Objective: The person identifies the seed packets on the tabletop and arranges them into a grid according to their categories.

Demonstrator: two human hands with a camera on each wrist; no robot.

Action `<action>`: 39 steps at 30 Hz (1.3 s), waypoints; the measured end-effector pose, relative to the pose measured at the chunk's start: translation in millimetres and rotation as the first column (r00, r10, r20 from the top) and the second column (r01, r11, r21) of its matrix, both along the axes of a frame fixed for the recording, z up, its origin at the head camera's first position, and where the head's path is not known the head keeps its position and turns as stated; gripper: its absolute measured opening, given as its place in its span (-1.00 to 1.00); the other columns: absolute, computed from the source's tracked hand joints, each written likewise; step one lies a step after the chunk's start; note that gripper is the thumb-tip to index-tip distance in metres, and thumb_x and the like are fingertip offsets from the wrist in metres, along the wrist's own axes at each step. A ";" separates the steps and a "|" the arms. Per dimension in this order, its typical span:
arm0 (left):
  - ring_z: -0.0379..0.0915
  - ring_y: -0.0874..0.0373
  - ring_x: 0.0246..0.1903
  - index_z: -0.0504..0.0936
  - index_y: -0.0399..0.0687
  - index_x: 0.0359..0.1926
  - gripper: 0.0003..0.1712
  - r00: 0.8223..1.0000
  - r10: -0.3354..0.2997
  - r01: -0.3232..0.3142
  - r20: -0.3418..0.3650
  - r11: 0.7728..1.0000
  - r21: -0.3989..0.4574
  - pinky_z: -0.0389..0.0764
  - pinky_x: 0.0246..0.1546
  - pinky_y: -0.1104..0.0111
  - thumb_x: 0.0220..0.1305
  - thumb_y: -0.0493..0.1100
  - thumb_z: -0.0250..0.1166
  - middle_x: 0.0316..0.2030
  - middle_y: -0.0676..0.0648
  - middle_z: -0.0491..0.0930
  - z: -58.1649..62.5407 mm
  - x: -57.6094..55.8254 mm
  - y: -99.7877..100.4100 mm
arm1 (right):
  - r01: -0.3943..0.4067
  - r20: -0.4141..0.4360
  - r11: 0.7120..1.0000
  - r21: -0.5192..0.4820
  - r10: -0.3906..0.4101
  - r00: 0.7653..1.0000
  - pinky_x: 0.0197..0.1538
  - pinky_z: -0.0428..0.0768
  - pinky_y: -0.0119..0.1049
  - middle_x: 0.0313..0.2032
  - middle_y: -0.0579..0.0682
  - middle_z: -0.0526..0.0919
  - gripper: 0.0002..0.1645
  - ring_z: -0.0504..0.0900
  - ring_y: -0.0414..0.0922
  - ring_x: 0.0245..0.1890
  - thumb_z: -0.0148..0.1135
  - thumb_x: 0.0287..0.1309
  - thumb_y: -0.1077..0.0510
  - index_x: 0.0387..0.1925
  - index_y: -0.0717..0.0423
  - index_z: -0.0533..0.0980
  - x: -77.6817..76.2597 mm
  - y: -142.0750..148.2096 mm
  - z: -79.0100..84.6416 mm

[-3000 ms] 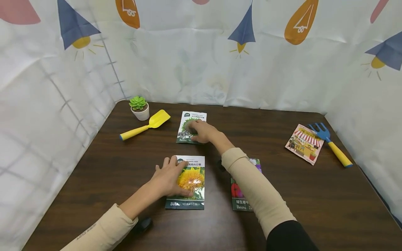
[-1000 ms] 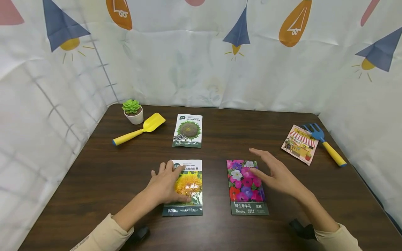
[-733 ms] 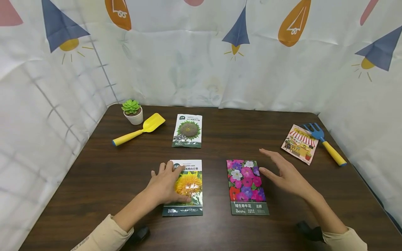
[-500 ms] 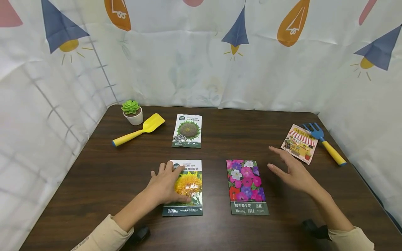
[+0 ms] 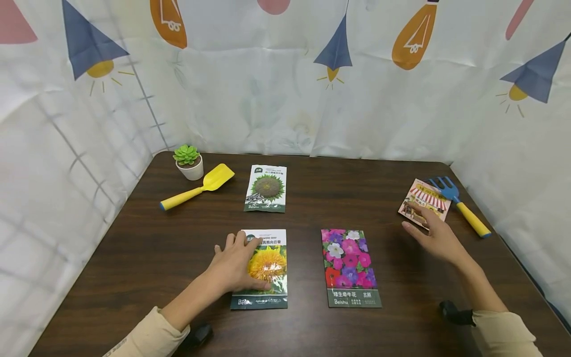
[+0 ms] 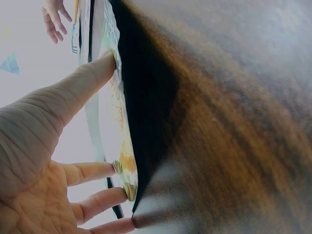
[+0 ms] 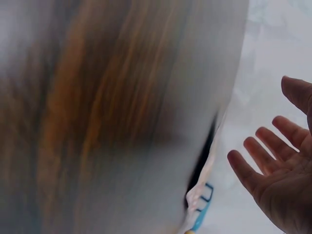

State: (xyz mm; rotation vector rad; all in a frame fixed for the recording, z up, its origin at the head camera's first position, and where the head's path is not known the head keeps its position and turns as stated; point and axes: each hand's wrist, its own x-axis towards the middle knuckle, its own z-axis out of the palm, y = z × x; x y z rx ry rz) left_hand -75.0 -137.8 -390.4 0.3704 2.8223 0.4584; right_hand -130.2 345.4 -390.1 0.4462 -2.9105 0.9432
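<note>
My left hand [image 5: 233, 267] rests on a seed packet with a yellow flower picture [image 5: 269, 265]. In the left wrist view, its thumb and fingertips [image 6: 105, 68] touch the packet's face, spread apart. My right hand [image 5: 436, 240], fingers extended, overlaps the lower part of a small pink packet with a striped awning picture [image 5: 429, 195] at the table's right. The right wrist view has this hand [image 7: 278, 168] holding nothing, its fingers apart from the packet. A seed packet with pink and purple flowers [image 5: 350, 260] lies between the two hands.
Against the pink packet's upper corner lies a blue hand fork [image 5: 450, 193] with a yellow handle. Further back are a white and green seed packet [image 5: 267, 188], a yellow trowel [image 5: 198, 191] and a potted succulent [image 5: 190, 163]. A printed curtain [image 5: 276, 99] hangs behind the table.
Three seconds ago my right hand was on the white and green packet. It has since left that packet and moved right to the pink one. My left hand stays on the yellow flower packet.
</note>
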 end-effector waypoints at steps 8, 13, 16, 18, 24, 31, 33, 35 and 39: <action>0.23 -0.23 0.11 0.46 -0.05 0.41 0.26 1.000 -0.006 0.006 0.008 1.000 0.007 0.20 0.11 -0.59 -0.29 0.44 0.64 0.04 -0.20 0.36 -1.5 0.8 1.2 | 0.083 0.076 0.996 -0.021 -0.081 0.994 0.17 0.37 0.48 0.38 0.58 0.19 -0.17 0.23 0.54 0.34 0.12 0.52 0.00 0.50 0.44 0.07 -13.7 22.5 -8.6; 0.23 -0.25 0.14 0.46 -0.05 0.41 0.26 1.000 -0.008 0.008 0.011 1.000 0.003 0.19 0.11 -0.59 -0.30 0.44 0.64 0.06 -0.21 0.36 -2.6 1.4 1.4 | 0.107 0.105 0.994 -0.004 -0.106 0.989 0.20 0.35 0.47 0.41 0.60 0.14 -0.13 0.20 0.56 0.35 0.11 0.52 -0.01 0.50 0.50 0.02 -24.1 35.5 -11.8; 0.23 -0.26 0.15 0.46 -0.05 0.40 0.26 1.000 -0.007 0.007 0.012 1.000 0.002 0.20 0.11 -0.59 -0.30 0.44 0.64 0.07 -0.22 0.36 -3.1 1.5 1.3 | 0.113 0.141 0.993 0.027 -0.116 0.983 0.22 0.30 0.49 0.42 0.61 0.08 -0.10 0.15 0.58 0.36 0.08 0.54 -0.04 0.52 0.50 -0.03 -31.6 44.2 -14.1; 0.23 -0.27 0.15 0.46 -0.05 0.40 0.26 1.000 -0.006 0.006 0.013 1.000 0.001 0.20 0.11 -0.59 -0.30 0.45 0.64 0.06 -0.22 0.36 -3.4 1.7 1.4 | 0.116 0.148 0.992 0.059 -0.123 0.981 0.21 0.28 0.50 0.41 0.62 0.09 -0.10 0.15 0.59 0.34 0.06 0.55 -0.04 0.52 0.50 -0.03 -36.2 49.4 -16.2; 0.24 -0.24 0.12 0.47 -0.05 0.40 0.25 1.000 -0.008 0.008 0.011 1.000 0.002 0.21 0.10 -0.59 -0.29 0.44 0.64 0.02 -0.19 0.37 -3.9 2.4 2.3 | 0.093 0.149 0.986 0.138 -0.114 0.982 0.18 0.28 0.52 0.35 0.69 0.12 -0.10 0.19 0.62 0.28 0.11 0.52 -0.03 0.49 0.53 0.01 -47.9 62.1 -20.9; 0.24 -0.25 0.13 0.45 -0.04 0.42 0.27 1.000 -0.003 0.003 0.010 1.000 -0.008 0.21 0.10 -0.59 -0.29 0.46 0.63 0.04 -0.21 0.36 -1.0 -1.3 0.7 | 0.064 0.213 0.977 0.201 -0.108 0.971 0.23 0.30 0.45 0.25 0.68 0.27 -0.06 0.31 0.57 0.23 0.18 0.47 0.00 0.41 0.68 0.03 -60.2 62.0 -16.7; 0.23 -0.24 0.14 0.45 -0.04 0.42 0.27 1.000 0.001 -0.001 0.012 1.000 -0.009 0.21 0.11 -0.59 -0.29 0.45 0.63 0.04 -0.21 0.36 0.0 -2.9 -0.2 | 0.049 0.209 0.978 0.202 -0.092 0.974 0.21 0.34 0.43 0.19 0.67 0.32 -0.12 0.37 0.53 0.18 0.17 0.48 0.03 0.38 0.70 0.08 -63.2 60.7 -14.9; 0.23 -0.25 0.15 0.44 -0.03 0.42 0.26 1.000 0.002 -0.001 0.015 1.000 -0.010 0.20 0.11 -0.59 -0.29 0.45 0.63 0.05 -0.21 0.36 0.3 -3.6 -0.5 | 0.030 0.200 0.979 0.201 -0.071 0.977 0.19 0.35 0.42 0.16 0.67 0.35 -0.19 0.39 0.52 0.15 0.16 0.48 0.08 0.35 0.71 0.13 -64.0 60.2 -14.2; 0.22 -0.27 0.19 0.44 -0.03 0.42 0.26 1.000 0.000 0.000 0.020 1.000 -0.014 0.19 0.12 -0.59 -0.28 0.45 0.63 0.08 -0.22 0.36 0.0 -4.6 -0.1 | 0.001 0.210 0.981 0.195 -0.043 0.977 0.25 0.32 0.42 0.22 0.72 0.28 -0.23 0.30 0.58 0.24 0.14 0.49 0.13 0.33 0.74 0.13 -64.0 59.9 -13.2</action>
